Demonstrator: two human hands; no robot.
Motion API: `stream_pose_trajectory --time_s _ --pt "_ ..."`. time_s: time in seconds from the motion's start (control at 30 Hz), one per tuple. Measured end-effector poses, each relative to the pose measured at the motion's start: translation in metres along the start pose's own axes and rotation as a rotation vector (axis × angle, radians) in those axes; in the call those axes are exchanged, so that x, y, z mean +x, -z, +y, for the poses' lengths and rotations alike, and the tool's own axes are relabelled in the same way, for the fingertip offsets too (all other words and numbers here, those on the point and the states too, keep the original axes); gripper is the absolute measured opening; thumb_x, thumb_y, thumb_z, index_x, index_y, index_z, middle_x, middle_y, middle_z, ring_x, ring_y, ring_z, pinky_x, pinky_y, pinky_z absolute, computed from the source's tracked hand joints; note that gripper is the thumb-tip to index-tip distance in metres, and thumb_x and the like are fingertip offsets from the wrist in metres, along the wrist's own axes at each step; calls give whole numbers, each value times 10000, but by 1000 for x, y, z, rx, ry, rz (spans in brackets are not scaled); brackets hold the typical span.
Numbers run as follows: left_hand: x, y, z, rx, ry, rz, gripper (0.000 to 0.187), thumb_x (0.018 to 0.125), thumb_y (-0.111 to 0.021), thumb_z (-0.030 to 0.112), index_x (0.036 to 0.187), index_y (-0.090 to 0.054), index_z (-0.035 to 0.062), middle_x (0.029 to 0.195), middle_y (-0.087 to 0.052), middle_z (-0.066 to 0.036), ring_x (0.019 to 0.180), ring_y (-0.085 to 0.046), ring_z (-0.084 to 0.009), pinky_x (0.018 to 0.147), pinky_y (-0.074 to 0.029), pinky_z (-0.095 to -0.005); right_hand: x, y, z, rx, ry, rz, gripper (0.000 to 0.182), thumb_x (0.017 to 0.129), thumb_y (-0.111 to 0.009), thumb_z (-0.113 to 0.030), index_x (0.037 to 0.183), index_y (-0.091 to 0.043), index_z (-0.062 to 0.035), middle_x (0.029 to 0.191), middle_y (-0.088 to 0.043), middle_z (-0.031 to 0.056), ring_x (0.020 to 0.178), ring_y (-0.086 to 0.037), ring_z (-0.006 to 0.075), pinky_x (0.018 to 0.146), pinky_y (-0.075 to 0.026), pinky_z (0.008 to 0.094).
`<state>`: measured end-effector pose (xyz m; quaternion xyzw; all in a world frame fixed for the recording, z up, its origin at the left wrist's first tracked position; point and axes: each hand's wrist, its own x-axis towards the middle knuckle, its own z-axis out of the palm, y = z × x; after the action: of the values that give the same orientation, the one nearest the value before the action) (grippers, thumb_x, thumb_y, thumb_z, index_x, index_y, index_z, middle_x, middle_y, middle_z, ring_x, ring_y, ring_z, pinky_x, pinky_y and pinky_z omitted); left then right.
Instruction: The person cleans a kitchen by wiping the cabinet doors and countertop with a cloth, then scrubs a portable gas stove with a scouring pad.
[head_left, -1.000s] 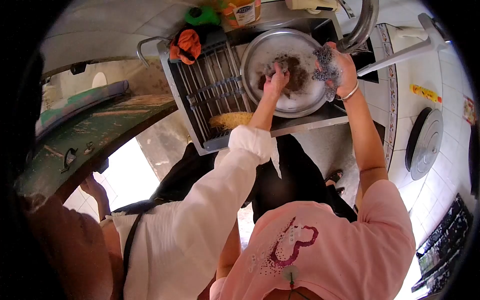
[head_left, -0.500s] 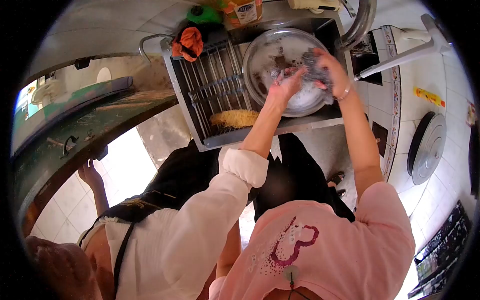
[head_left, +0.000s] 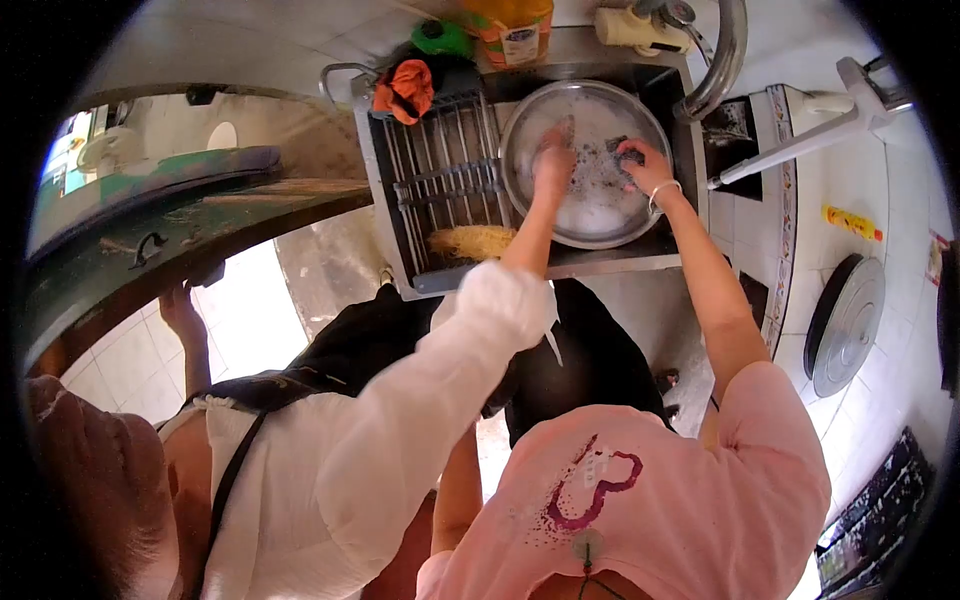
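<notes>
My right hand (head_left: 645, 165), with a pale bracelet at the wrist, is inside a round metal basin (head_left: 515, 205) of soapy water in the sink. Its fingers are curled on a dark grey wet bundle (head_left: 616, 150), which looks like a cloth and is mostly under the suds. Of my left arm only a part (head_left: 458, 500) shows beside the pink shirt; the hand is hidden behind the co-worker's white sleeve. The co-worker's hand (head_left: 553, 165) dips into the same suds left of mine, its fingers partly covered by foam.
A drying rack (head_left: 450, 165) fills the sink's left side, with a yellow fibrous scrubber (head_left: 472, 241) and an orange cloth (head_left: 404, 92) on it. The tap (head_left: 728, 60) curves in from the upper right. A co-worker (head_left: 300, 480) stands close on my left. A metal lid (head_left: 850, 325) lies at right.
The grey bundle has gone from above the basin down into the suds. My right hand has lowered with it, and the co-worker's hand has moved left, away from mine, into the water.
</notes>
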<state>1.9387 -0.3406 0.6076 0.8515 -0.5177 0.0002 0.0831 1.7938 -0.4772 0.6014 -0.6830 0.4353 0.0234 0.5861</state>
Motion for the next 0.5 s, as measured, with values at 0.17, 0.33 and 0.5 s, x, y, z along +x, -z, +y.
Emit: stream_pose_trajectory --time_s 0.17,0.33,0.5 --pt "-41 17 -28 -421 276 -100 339 922 -542 233 1211 -544 56 1036 -615 -114 950 -581 -220 837 -463 -362 -5 11 -10 637 -72 -33 414 835 -698 -222 1227 -578 -169 1274 -567 69 1225 -495 219 1004 -404 381" --pt "-306 39 -30 -1345 1108 35 414 926 -546 302 1251 -536 44 1096 -624 -115 964 -604 -222 850 -478 -360 -44 0 -22 -1063 298 -33 397 851 -563 -145 1235 -540 -240 1305 -521 101 1225 -473 308 1010 -405 430" --pt "-520 57 44 -1858 1745 322 469 919 -572 387 1270 -567 77 1172 -624 -111 1016 -603 -202 904 -470 -348 -88 -29 -49 -921 386 -84 656 819 -611 -29 1419 -353 -90 1399 -423 196 1288 -403 360 1091 -318 391"
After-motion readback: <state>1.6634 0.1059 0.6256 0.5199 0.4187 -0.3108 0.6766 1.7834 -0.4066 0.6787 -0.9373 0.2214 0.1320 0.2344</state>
